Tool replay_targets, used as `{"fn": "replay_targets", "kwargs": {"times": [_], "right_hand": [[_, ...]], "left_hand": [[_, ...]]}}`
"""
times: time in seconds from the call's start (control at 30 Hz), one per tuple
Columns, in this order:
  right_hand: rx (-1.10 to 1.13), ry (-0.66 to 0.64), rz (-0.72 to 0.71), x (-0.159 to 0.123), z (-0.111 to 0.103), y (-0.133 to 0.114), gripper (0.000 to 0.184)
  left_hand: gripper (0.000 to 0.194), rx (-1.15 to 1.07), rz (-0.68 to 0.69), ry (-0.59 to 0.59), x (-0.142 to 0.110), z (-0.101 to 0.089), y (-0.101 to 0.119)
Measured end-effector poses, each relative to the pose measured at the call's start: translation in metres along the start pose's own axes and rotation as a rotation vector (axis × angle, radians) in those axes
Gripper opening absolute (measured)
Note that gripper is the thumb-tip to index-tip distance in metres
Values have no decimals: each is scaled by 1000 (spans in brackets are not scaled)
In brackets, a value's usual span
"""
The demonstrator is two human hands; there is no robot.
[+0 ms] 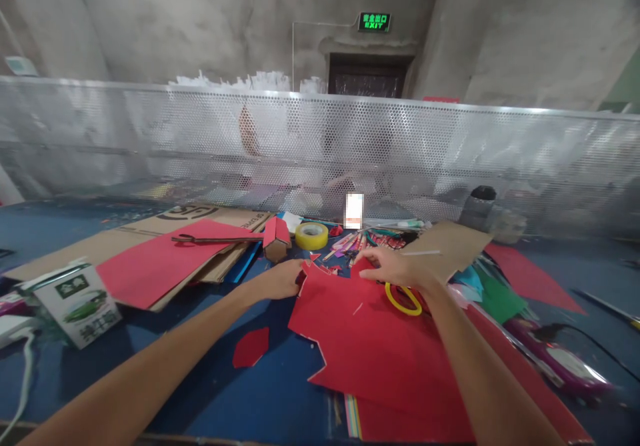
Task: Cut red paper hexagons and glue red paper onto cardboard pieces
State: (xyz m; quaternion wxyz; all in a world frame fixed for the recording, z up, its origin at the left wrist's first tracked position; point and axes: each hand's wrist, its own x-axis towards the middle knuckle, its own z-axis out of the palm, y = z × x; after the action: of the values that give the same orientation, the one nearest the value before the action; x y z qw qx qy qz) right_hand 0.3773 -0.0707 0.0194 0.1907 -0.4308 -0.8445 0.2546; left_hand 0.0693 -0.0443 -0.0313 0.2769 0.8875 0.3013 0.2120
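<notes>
Paper stack (354, 416), edges striped in several colours, lies nearest the cam, w/ the big red sheet (365, 339) resting over it on the blue tabletop (210, 396). Left hand (290, 279) is at the sheet's far-left corner, fingers bent; tips hidden, so can't tell how tightly it's closed or if it grips anything. Right hand (387, 266) is by the sheet's far edge, thumb & fingers nearly together, seemingly pinching a red flap (358, 268); attached or loose, can't tell.

Scissors (400, 307) lie on the sheet's right part, just below the right hand, yellow handle showing. Poss. trouble: a cuff of the wrist on that handle could drag the blades & crease the card. Pulling w/ both hands could prob. rip it at the notches, where narrow bits look weak. Red cut-out (251, 348), left of the sheet, might get swept off.

Materials: sheet = matte card, pale cut edges, jagged left side; cut-out = flat, roughly hexagonal. Beyond the sheet: glossy yellow tape roll (311, 235), small cardboard block (277, 238) w/ red top, thin brown stick (220, 240). Far left of it: boxy printed carton (77, 306). Behind all: perforated metal screen (200, 139).
</notes>
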Motion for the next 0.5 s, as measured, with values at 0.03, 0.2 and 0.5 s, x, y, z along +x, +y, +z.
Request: {"fn": "replay_targets", "kwargs": {"times": [0.03,0.2,0.5], "right_hand": [[24,10,-12,4,4,1,26],[300,75,41,17,25,10,33],[407,150,109,23,35,1,31]], "left_hand": [[38,-32,-27,-16,1,2,0],[35,-196,-52,-52,4,6,-6],[20,298,-162,344,3,-14,-12]]}}
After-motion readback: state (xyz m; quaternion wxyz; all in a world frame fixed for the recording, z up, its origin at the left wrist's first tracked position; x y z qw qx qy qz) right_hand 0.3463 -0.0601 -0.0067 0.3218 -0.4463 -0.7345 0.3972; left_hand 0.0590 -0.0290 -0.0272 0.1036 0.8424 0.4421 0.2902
